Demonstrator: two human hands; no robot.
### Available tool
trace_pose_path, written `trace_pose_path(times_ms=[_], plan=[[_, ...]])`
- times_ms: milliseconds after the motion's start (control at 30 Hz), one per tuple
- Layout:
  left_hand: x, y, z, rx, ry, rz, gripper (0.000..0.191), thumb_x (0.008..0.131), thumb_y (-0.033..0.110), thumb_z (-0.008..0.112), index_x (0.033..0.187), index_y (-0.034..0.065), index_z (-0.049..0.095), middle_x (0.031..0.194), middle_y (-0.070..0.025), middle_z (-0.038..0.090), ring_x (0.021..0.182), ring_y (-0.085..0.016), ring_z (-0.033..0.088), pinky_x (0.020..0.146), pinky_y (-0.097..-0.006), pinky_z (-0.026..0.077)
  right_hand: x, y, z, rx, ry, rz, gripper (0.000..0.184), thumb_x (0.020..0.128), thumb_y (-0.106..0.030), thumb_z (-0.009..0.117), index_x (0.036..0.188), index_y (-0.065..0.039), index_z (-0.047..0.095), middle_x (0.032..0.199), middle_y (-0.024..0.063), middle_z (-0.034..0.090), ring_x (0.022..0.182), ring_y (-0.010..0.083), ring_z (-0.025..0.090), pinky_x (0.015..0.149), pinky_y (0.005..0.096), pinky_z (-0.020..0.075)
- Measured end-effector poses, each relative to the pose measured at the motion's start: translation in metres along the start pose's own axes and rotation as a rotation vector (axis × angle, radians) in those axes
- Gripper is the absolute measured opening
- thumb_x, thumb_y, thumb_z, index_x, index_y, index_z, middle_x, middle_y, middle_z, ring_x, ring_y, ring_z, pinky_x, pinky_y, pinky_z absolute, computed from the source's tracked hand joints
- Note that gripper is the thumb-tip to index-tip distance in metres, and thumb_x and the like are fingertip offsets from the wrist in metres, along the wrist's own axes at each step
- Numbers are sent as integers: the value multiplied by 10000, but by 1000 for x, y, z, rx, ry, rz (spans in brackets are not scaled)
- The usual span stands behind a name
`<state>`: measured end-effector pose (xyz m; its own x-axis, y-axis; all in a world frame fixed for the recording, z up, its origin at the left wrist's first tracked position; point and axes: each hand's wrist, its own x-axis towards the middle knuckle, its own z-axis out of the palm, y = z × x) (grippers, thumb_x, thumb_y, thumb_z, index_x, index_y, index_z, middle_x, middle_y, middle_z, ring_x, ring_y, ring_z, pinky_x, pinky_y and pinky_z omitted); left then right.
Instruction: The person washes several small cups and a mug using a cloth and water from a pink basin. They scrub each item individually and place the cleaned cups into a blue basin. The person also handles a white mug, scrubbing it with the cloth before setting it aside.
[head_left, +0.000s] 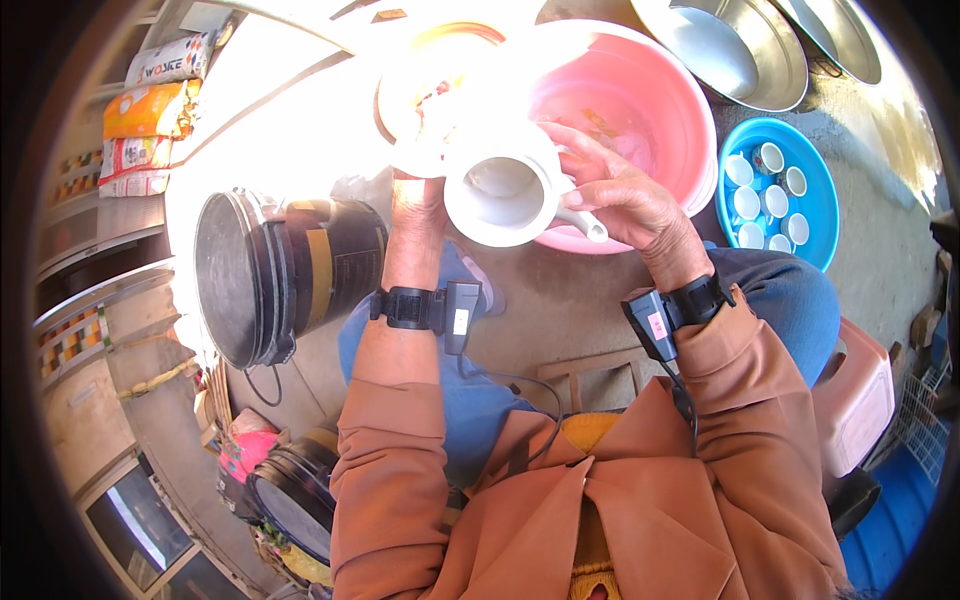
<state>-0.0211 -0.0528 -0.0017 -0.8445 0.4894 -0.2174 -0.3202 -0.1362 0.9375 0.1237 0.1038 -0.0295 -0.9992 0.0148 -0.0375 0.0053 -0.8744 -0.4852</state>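
A white teapot (504, 191) is held up before me, its open mouth facing the camera and its spout pointing to the lower right. My right hand (619, 187) grips it at the spout side, with the thumb by the spout's base and the fingers spread behind. My left hand (421, 156) is at the pot's left side. Strong glare washes out its fingers, so their hold is hidden. Beyond the teapot stands a large pink plastic basin (686, 97), with some orange and pink patches in its bottom. Behind my left hand is an orange-rimmed basin (469, 31), mostly lost in the glare.
On the right, a blue basin (814, 150) holds several cups (775, 201). Metal basins (780, 52) stand at the far right. A black bucket (341, 262) lies on its side at left, near stacked sacks (146, 109). A pink plastic stool (859, 405) is beside my right leg.
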Motion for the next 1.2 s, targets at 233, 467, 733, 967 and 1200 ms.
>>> trace_pose_path(times_ms=[233, 467, 733, 967, 1200], plan=[[18, 0, -8, -69, -317, -36, 489, 883, 195, 611, 1294, -2, 434, 1227, -111, 532, 1113, -179, 516, 943, -326, 427, 1, 2, -1, 69, 69, 28, 738, 711, 70, 561, 1396, -27, 306, 1282, 163, 447, 1120, 280, 516, 879, 417, 521], [3, 7, 1, -111, -363, -133, 601, 931, 367, 527, 1366, 16, 304, 1344, -132, 415, 1225, -243, 432, 994, -407, 383, 10, 2, -8, 85, 166, -107, 753, 701, -1, 586, 1390, -34, 286, 1299, 162, 440, 1098, 271, 563, 902, 417, 518], [4, -1, 9, 142, -284, -236, 577, 889, 106, 575, 1358, 6, 254, 1264, -124, 449, 1128, -204, 512, 867, -337, 504, 25, 16, -18, -128, 282, -180, 796, 662, 1, 595, 1388, -16, 268, 1272, 168, 430, 1162, 282, 473, 946, 383, 473], [6, -8, -6, 183, -95, -380, 424, 849, -33, 446, 1267, -72, 386, 1194, -203, 516, 1080, -318, 566, 823, -457, 559, 22, 17, -49, 67, 187, -38, 831, 767, -145, 663, 1433, -16, 183, 1309, 188, 391, 1167, 309, 449, 901, 452, 475], [4, 2, -18, 35, 4, -350, 481, 832, -29, 418, 1290, -107, 291, 1248, -259, 456, 1089, -426, 537, 836, -590, 523, 42, 20, -155, -554, 1032, 287, 623, 806, -93, 598, 1376, -92, 347, 1337, 191, 418, 1105, 294, 507, 718, 411, 538]])
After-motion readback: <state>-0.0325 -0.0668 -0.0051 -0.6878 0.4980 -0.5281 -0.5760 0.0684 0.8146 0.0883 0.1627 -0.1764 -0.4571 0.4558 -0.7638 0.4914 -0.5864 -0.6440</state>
